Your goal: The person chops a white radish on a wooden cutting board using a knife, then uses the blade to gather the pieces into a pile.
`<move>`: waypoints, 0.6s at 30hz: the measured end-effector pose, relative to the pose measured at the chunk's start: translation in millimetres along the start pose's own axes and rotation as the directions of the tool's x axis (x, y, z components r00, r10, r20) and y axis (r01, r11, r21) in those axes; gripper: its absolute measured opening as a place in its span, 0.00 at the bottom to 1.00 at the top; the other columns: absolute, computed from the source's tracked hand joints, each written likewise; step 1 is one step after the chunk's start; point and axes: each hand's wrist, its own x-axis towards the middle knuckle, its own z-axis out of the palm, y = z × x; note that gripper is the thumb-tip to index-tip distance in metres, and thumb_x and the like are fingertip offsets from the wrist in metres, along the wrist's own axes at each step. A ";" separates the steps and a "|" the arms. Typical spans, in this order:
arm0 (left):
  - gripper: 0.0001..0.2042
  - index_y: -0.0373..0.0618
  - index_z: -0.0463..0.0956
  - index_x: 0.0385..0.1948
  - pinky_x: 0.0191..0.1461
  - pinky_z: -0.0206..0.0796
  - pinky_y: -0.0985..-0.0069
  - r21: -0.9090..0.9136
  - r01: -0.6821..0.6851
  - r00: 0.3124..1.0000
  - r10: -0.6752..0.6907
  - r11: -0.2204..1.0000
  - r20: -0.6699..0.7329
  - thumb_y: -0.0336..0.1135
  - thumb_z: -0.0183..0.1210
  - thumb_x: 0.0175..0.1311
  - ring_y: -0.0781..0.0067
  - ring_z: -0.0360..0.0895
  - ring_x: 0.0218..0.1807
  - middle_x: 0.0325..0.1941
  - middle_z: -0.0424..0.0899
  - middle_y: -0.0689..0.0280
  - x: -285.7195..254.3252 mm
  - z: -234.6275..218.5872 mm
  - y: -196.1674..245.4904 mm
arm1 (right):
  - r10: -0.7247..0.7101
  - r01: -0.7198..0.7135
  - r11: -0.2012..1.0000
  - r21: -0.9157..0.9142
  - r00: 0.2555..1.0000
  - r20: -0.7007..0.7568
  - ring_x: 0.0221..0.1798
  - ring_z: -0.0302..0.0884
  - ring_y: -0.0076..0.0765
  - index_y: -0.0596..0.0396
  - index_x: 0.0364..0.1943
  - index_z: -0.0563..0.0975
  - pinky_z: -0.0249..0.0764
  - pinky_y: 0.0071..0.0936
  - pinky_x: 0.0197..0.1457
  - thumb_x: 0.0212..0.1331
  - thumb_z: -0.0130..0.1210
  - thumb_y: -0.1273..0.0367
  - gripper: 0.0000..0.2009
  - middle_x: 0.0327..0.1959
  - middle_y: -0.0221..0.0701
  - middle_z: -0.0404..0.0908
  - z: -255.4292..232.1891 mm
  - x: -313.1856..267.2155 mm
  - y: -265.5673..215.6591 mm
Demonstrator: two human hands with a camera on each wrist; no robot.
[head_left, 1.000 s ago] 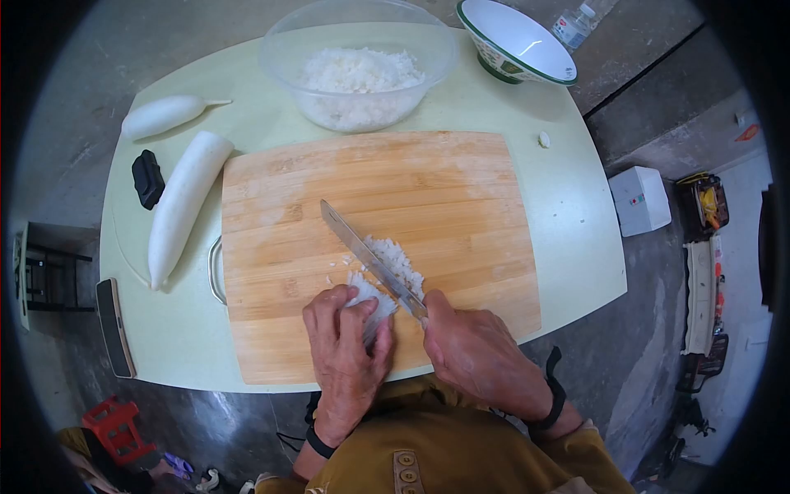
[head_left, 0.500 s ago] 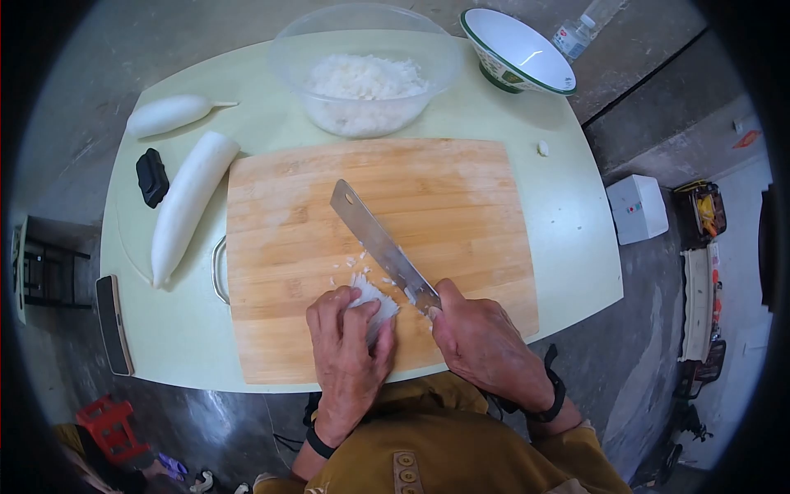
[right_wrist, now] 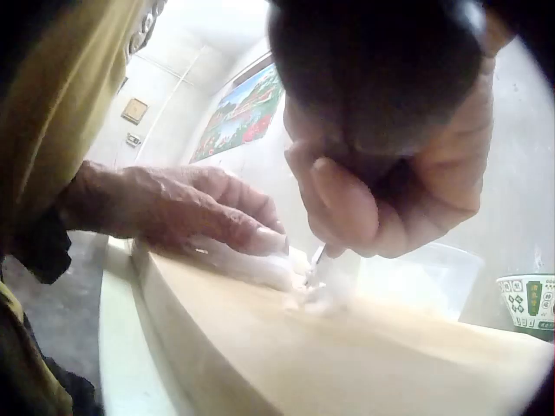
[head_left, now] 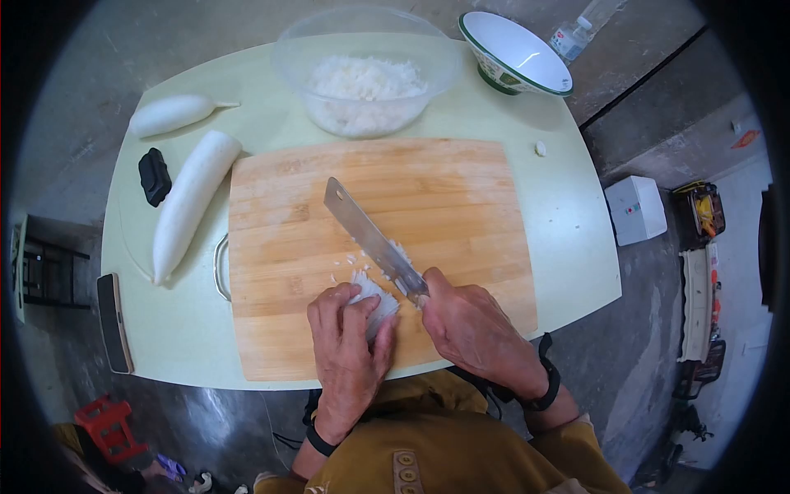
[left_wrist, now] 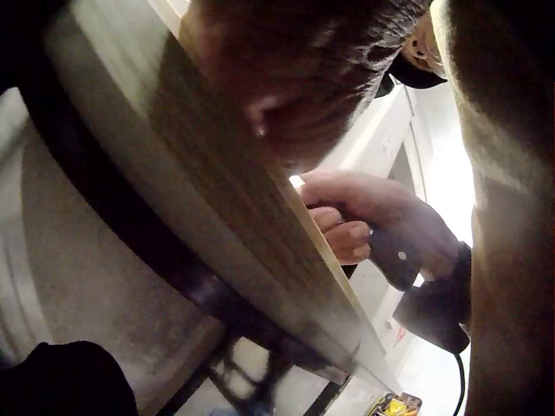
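On the wooden cutting board (head_left: 280, 239), my left hand (head_left: 350, 350) holds a chunk of sliced white radish (head_left: 377, 308) near the front edge, fingertips bent over it. My right hand (head_left: 471, 325) grips a kitchen knife (head_left: 362, 229), its blade slanting away to the upper left, just right of the chunk. In the left wrist view the knife's dark handle (left_wrist: 395, 260) shows inside the curled fingers. White radish shreds (head_left: 398, 249) lie along the blade, partly hidden by it. The right wrist view shows the left thumb (right_wrist: 264, 241) along the radish.
Behind the board stands a clear plastic bowl (head_left: 288, 70) of white shreds, with a green-rimmed bowl (head_left: 518, 49) to its right. Two whole radishes (head_left: 193, 202), a small black case (head_left: 154, 177) and a phone (head_left: 113, 323) lie left. A metal handle (head_left: 220, 267) juts from the board.
The knife first lifted up and right, away from the radish chunk, then came back slightly left toward it. The left hand stays on the chunk.
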 end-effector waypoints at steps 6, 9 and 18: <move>0.14 0.36 0.74 0.38 0.51 0.66 0.58 0.012 -0.035 0.997 0.035 0.999 -0.065 0.21 0.66 0.49 0.48 0.70 0.50 0.49 0.72 0.51 -1.4 4.9 -3.8 | 0.046 -0.044 0.998 -0.041 0.998 0.034 0.25 0.76 0.60 0.61 0.39 0.64 0.70 0.51 0.28 0.59 0.52 0.73 0.10 0.21 0.46 0.76 -6.8 -27.1 -12.0; 0.13 0.36 0.74 0.37 0.50 0.67 0.59 0.036 -0.037 0.997 0.039 0.999 -0.068 0.20 0.65 0.50 0.48 0.71 0.48 0.47 0.73 0.51 -0.8 5.9 -3.2 | 0.011 -0.011 0.999 -0.048 1.000 0.015 0.24 0.76 0.58 0.60 0.39 0.64 0.70 0.49 0.25 0.59 0.52 0.73 0.10 0.22 0.45 0.77 -3.4 -39.6 -11.1; 0.14 0.36 0.73 0.34 0.47 0.68 0.62 0.062 -0.045 0.992 0.052 0.997 -0.118 0.16 0.64 0.45 0.50 0.74 0.46 0.42 0.76 0.52 4.2 8.6 1.0 | -0.062 0.064 0.994 -0.088 0.998 0.026 0.23 0.79 0.53 0.61 0.39 0.65 0.72 0.45 0.22 0.53 0.56 0.75 0.13 0.24 0.45 0.79 6.7 -43.7 -8.3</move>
